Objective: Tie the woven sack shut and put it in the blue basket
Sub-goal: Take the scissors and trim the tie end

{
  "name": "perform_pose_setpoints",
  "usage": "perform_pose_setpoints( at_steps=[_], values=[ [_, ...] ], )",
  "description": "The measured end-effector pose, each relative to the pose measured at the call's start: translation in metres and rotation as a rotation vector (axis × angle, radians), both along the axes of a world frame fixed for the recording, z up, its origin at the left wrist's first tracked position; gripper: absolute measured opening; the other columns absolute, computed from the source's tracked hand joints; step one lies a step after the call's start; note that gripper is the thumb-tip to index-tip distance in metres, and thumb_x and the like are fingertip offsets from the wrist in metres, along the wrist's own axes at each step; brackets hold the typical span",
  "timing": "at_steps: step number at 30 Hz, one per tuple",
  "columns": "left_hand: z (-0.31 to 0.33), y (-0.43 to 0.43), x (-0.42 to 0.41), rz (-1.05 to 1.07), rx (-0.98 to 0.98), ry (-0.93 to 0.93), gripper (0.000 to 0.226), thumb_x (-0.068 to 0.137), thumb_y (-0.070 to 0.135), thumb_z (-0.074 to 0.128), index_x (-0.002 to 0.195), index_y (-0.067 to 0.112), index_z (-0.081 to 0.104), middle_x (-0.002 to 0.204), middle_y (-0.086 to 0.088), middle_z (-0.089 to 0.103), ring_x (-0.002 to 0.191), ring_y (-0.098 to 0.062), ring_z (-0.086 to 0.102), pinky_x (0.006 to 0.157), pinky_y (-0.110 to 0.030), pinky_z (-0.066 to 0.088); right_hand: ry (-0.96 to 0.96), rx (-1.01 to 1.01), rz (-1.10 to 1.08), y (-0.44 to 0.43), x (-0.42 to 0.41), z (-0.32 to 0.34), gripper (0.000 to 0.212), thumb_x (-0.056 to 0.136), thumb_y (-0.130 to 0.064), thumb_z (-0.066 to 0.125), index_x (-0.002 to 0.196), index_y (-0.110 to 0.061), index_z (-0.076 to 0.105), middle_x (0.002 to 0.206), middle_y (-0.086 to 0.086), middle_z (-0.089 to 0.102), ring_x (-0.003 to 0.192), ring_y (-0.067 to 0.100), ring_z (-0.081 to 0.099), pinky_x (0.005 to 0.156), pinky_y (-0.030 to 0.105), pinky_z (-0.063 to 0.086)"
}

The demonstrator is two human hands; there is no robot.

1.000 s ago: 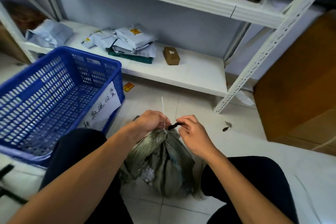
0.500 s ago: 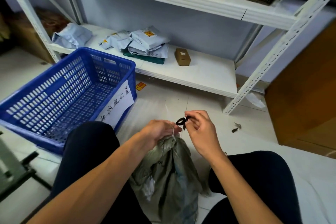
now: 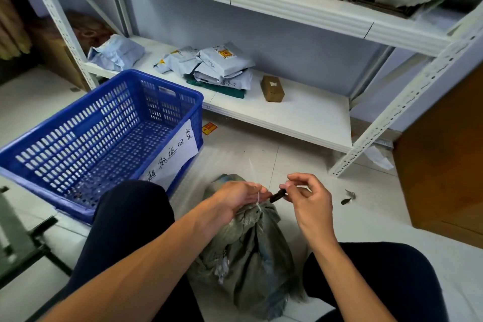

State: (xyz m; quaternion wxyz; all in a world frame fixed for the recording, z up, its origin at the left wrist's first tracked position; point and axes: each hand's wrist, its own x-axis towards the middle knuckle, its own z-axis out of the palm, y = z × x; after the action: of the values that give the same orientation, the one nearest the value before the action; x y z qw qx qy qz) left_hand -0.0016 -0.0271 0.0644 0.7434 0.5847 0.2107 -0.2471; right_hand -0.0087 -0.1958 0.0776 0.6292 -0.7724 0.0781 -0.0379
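A grey-green woven sack (image 3: 251, 251) stands on the floor between my knees, its neck gathered and bound by a thin white tie (image 3: 258, 200) whose free end points up. My left hand (image 3: 235, 197) is closed around the gathered neck. My right hand (image 3: 304, 200) pinches a small black band (image 3: 277, 195) just right of the neck, touching my left fingertips. The blue basket (image 3: 34, 138) sits on the floor to the left, with nothing in it and a handwritten paper label on its near side.
A white metal shelf (image 3: 300, 115) runs behind, holding grey mailer bags (image 3: 217, 65) and a small cardboard box (image 3: 272, 88). A shelf post (image 3: 392, 117) stands at right, a brown panel (image 3: 444, 154) beyond it. Dark frame parts (image 3: 26, 248) lie at lower left.
The view has tilted up and shifted. The black band in my right hand went from a flat strip to an open loop and is now pinched flat beside the sack's neck. My left hand keeps its hold.
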Motion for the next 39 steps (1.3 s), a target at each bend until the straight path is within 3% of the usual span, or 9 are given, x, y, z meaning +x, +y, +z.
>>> perform_pose_setpoints(
  at_steps=[5, 8, 12, 16, 22, 28, 32, 36, 39],
  values=[
    [0.002, -0.001, 0.005, -0.003, 0.078, -0.006, 0.021, 0.101, 0.011, 0.055, 0.108, 0.002, 0.073, 0.1, -0.003, 0.08, 0.083, -0.004, 0.075, 0.072, -0.013, 0.054, -0.061, -0.081, -0.013, 0.004, 0.002, -0.004, 0.027, 0.09, 0.005, 0.063, 0.095, -0.021, 0.066, 0.091, 0.004, 0.067, 0.089, 0.019, 0.074, 0.081, 0.034, 0.058],
    [0.0, 0.001, 0.008, -0.04, 0.173, -0.019, 0.02, 0.099, 0.012, 0.057, 0.093, 0.006, 0.075, 0.098, 0.002, 0.078, 0.096, -0.01, 0.07, 0.093, -0.023, 0.048, -0.097, -0.029, -0.09, 0.004, 0.006, -0.004, 0.027, 0.09, 0.005, 0.063, 0.093, -0.022, 0.065, 0.091, 0.003, 0.067, 0.088, 0.02, 0.074, 0.08, 0.037, 0.059],
    [0.001, -0.002, 0.011, -0.047, 0.062, 0.011, 0.011, 0.099, -0.002, 0.045, 0.094, 0.007, 0.049, 0.095, -0.009, 0.051, 0.075, -0.018, 0.051, 0.058, -0.011, 0.044, -0.09, 0.186, -0.209, -0.006, 0.014, 0.004, 0.029, 0.09, 0.012, 0.059, 0.092, -0.017, 0.064, 0.09, 0.005, 0.065, 0.091, 0.025, 0.075, 0.083, 0.038, 0.06],
    [-0.007, 0.0, 0.017, 0.058, 0.02, 0.039, 0.022, 0.101, 0.013, 0.055, 0.101, 0.004, 0.075, 0.101, -0.005, 0.079, 0.099, -0.014, 0.073, 0.091, -0.024, 0.054, 0.054, 0.494, -0.263, -0.015, 0.017, 0.014, 0.028, 0.09, 0.014, 0.056, 0.09, -0.013, 0.064, 0.081, 0.004, 0.063, 0.092, 0.029, 0.074, 0.078, 0.033, 0.062],
    [-0.012, 0.001, 0.024, 0.158, -0.05, 0.028, 0.022, 0.098, 0.017, 0.059, 0.103, 0.009, 0.08, 0.104, -0.003, 0.079, 0.109, -0.019, 0.07, 0.099, -0.031, 0.052, 0.217, 0.589, -0.228, -0.014, 0.016, 0.004, 0.027, 0.091, 0.013, 0.053, 0.091, -0.012, 0.064, 0.086, 0.006, 0.065, 0.085, 0.02, 0.075, 0.072, 0.03, 0.057],
    [-0.018, 0.003, 0.025, 0.257, 0.031, 0.03, 0.023, 0.096, 0.015, 0.061, 0.09, 0.014, 0.083, 0.105, -0.007, 0.078, 0.11, -0.022, 0.069, 0.081, -0.026, 0.054, 0.116, 0.033, -0.116, -0.004, 0.013, -0.014, 0.023, 0.087, 0.006, 0.065, 0.086, -0.015, 0.072, 0.102, 0.001, 0.069, 0.09, 0.021, 0.073, 0.088, 0.043, 0.059],
    [-0.022, 0.003, 0.029, 0.304, 0.082, 0.035, 0.02, 0.092, 0.014, 0.064, 0.088, 0.012, 0.083, 0.105, -0.011, 0.078, 0.104, -0.024, 0.071, 0.083, -0.029, 0.056, -0.072, -0.476, 0.077, -0.002, 0.006, -0.021, 0.029, 0.089, 0.0, 0.063, 0.087, -0.027, 0.073, 0.107, -0.011, 0.059, 0.089, 0.002, 0.066, 0.09, 0.029, 0.051],
    [-0.023, 0.007, 0.032, 0.315, 0.122, 0.018, 0.025, 0.094, 0.019, 0.063, 0.08, 0.014, 0.083, 0.101, -0.008, 0.079, 0.104, -0.025, 0.071, 0.093, -0.037, 0.056, -0.09, -0.818, 0.25, 0.0, 0.0, -0.025, 0.019, 0.092, -0.022, 0.066, 0.109, -0.021, 0.073, 0.12, -0.009, 0.056, 0.089, 0.015, 0.067, 0.088, 0.037, 0.053],
    [-0.021, 0.01, 0.035, 0.344, 0.109, 0.017, 0.023, 0.095, 0.019, 0.062, 0.085, 0.013, 0.082, 0.104, -0.012, 0.076, 0.103, -0.027, 0.07, 0.078, -0.033, 0.057, -0.106, -0.967, 0.241, 0.005, -0.004, -0.018, 0.027, 0.092, -0.033, 0.066, 0.115, -0.02, 0.069, 0.122, -0.005, 0.052, 0.078, 0.024, 0.069, 0.077, 0.039, 0.055]
  ],
)
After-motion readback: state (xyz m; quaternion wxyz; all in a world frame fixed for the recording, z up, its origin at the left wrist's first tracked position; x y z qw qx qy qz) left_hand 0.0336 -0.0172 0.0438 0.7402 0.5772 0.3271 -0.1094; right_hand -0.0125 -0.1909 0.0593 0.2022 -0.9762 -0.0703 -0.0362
